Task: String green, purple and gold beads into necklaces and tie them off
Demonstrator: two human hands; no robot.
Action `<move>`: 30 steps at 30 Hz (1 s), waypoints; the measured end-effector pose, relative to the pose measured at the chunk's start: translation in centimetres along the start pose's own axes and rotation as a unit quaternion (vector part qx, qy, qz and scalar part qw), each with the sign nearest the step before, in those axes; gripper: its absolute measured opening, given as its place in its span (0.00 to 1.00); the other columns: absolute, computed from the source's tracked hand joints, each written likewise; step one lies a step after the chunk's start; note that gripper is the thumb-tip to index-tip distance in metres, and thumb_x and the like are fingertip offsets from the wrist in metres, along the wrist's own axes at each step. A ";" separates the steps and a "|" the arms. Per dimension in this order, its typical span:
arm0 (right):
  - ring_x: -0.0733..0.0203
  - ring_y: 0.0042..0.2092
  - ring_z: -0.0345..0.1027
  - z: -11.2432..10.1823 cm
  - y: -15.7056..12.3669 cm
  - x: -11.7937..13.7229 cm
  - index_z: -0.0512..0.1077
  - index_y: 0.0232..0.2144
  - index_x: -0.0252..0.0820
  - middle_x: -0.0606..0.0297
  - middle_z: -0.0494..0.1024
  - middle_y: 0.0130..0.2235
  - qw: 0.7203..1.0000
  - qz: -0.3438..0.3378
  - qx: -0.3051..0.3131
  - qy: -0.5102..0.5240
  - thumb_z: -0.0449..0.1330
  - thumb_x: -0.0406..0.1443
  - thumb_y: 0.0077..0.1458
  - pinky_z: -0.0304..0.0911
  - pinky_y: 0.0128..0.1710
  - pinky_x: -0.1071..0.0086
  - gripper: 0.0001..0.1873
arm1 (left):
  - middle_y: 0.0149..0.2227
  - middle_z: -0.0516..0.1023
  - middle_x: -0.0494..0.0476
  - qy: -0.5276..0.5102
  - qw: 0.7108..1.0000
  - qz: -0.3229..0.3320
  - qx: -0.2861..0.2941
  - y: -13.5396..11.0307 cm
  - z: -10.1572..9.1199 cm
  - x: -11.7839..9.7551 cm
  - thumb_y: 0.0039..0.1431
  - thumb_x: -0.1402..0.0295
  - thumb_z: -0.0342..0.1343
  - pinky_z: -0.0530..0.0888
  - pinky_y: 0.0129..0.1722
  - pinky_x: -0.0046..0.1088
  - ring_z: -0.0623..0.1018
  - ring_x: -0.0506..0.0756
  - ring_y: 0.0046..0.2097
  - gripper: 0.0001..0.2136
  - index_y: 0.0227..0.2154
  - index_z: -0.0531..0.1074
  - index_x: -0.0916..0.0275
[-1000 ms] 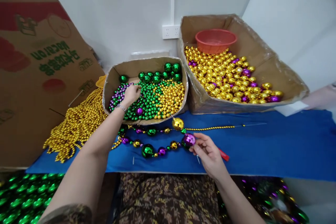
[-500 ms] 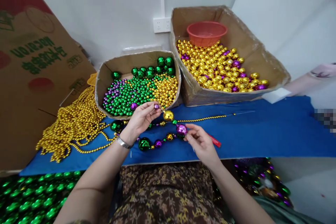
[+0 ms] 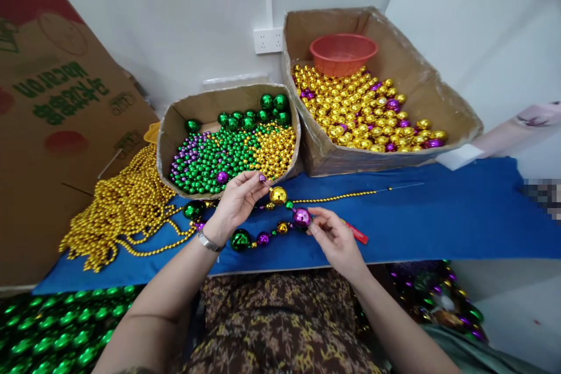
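Between the thumb and fingers of my left hand (image 3: 239,201) is a small purple bead (image 3: 262,177), just past the front rim of the smaller box. My right hand (image 3: 335,239) pinches a large purple bead (image 3: 301,218) on a bead string. A large gold bead (image 3: 278,195) and a small green bead (image 3: 289,205) hang on that string between my hands. The rest of the strand curves on the blue cloth, with a big green bead (image 3: 241,239) and a smaller purple bead (image 3: 263,239) near my left wrist.
A cardboard box (image 3: 163,146) holds small green, gold and purple beads. Behind it, a larger box (image 3: 333,160) has gold beads and a red basin (image 3: 343,55). Gold bead chains (image 3: 118,204) pile at left. A red-handled tool (image 3: 356,232) lies on the blue cloth (image 3: 438,216).
Both hands keep their grips almost unchanged. The small purple bead in my left hand sits slightly differently, and the whole view has shifted a little.
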State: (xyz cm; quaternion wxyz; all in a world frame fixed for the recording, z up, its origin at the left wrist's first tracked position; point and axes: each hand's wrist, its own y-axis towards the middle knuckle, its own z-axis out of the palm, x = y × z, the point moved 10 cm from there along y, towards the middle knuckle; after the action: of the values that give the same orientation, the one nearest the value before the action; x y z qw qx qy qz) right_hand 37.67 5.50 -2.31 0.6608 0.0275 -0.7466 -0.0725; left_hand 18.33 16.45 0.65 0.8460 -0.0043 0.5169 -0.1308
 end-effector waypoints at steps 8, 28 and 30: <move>0.60 0.36 0.71 -1.7 0.2 1.6 0.70 0.50 0.47 0.64 0.74 0.34 0.995 -0.027 -0.040 -0.089 0.54 0.42 0.61 0.68 0.38 0.66 0.16 | 0.31 0.78 0.51 0.080 0.993 0.088 0.011 -0.4 2.2 -1.6 0.44 0.69 0.69 0.77 0.35 0.24 0.78 0.49 0.33 0.11 0.32 0.76 0.63; 0.53 0.47 0.73 -5.9 1.0 -3.4 0.69 0.51 0.46 0.57 0.77 0.48 0.935 -0.024 -0.060 -0.348 0.51 0.30 0.58 0.68 0.49 0.60 0.19 | 0.32 0.80 0.55 0.308 0.924 0.164 0.158 0.3 10.9 5.0 0.52 0.66 0.62 0.73 0.33 0.26 0.77 0.52 0.33 0.05 0.28 0.77 0.62; 0.55 0.47 0.73 -6.3 1.4 -0.9 0.70 0.50 0.46 0.59 0.78 0.47 0.943 -0.060 -0.071 -0.320 0.50 0.34 0.62 0.67 0.49 0.61 0.16 | 0.29 0.79 0.54 0.315 0.916 0.175 0.174 0.3 12.5 3.5 0.53 0.66 0.62 0.71 0.30 0.25 0.76 0.51 0.30 0.04 0.28 0.77 0.61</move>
State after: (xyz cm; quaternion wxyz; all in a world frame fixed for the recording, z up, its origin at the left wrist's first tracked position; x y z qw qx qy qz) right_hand 44.07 6.57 -2.28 0.3817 0.0009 -0.9085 -0.1699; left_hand 30.83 14.38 3.41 0.6363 0.2751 0.7180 -0.0628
